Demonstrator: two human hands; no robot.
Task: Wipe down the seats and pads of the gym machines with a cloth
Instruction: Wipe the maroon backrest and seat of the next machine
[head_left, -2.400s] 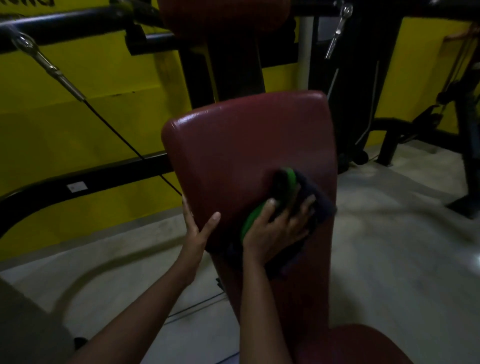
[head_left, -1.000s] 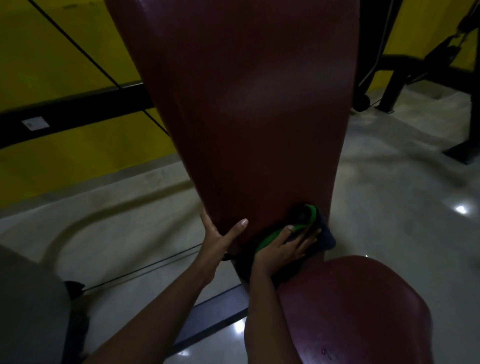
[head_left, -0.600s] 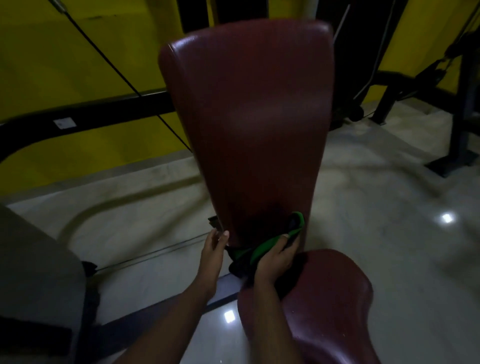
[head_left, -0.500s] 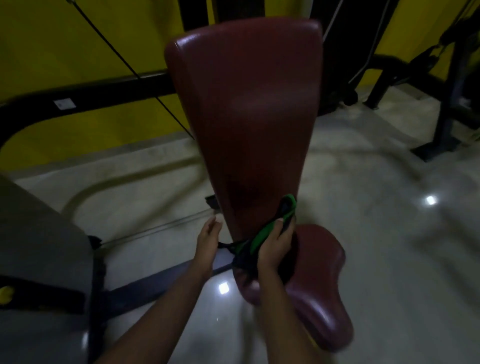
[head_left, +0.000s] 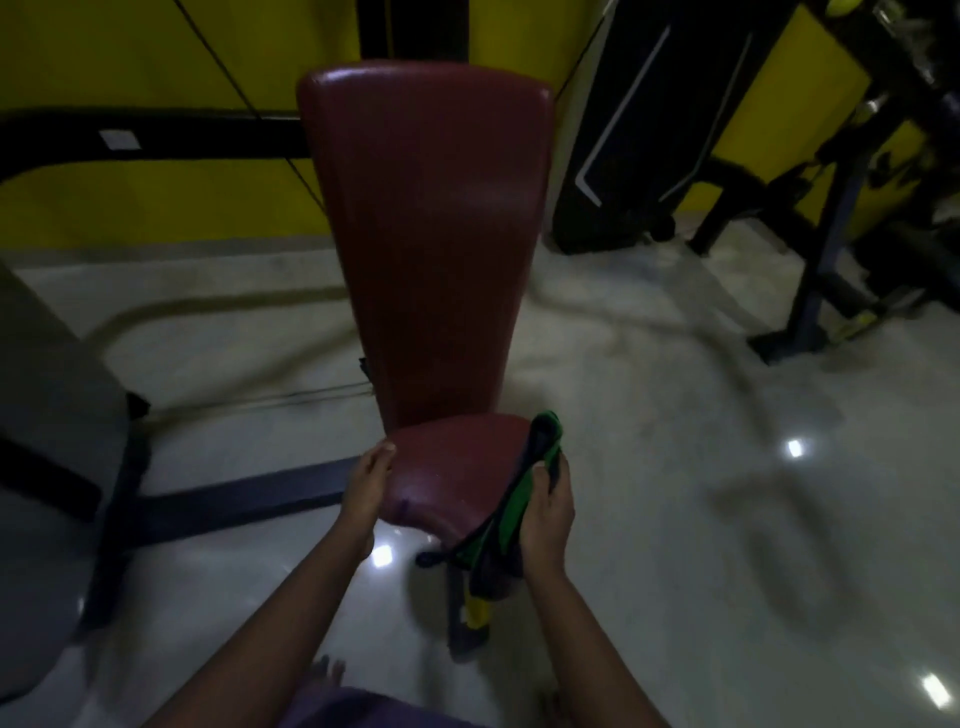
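Dim gym, yellow wall (head_left: 130, 52), pale glossy floor (head_left: 701, 493). Tall maroon back pad (head_left: 426, 234) stands upright ahead of me; small maroon seat (head_left: 447, 478) sits at its foot. My right hand (head_left: 548, 512) is closed around a green-and-dark cloth (head_left: 511, 501), pressed along the seat's right edge; the cloth's loose end hangs below the seat front. My left hand (head_left: 366, 480) is open, fingers together, palm flat against the seat's left side. Black machine frame (head_left: 810, 249) stands off to the right.
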